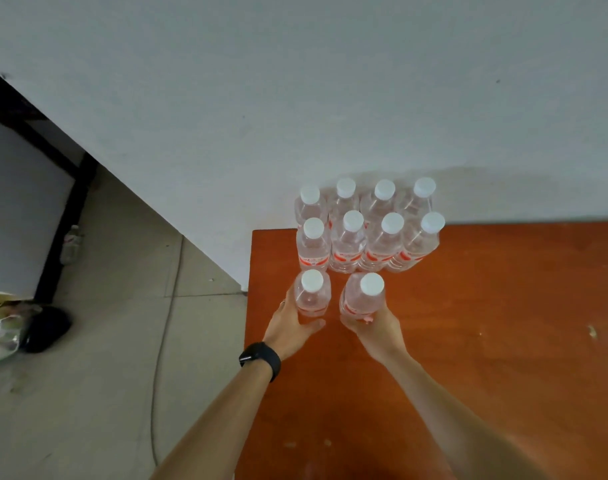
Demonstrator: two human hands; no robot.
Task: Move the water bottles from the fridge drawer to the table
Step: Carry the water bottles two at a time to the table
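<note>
Held out over the worktop [486, 341] near its left edge, the left hand [290, 329] is wrapped round 1 upright water bottle [312, 299], the right hand [377, 332] round a 2nd bottle [363, 299]. 8 more bottles [349, 240] are grouped in 2 rows of 4 at the far left corner.

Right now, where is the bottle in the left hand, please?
Head view: the left hand holds the bottle upright by the table's left edge, just in front of the near row's leftmost bottle.

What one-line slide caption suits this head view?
Left hand grips the left bottle, right hand the right bottle, near eight bottles standing on the orange table.
</note>
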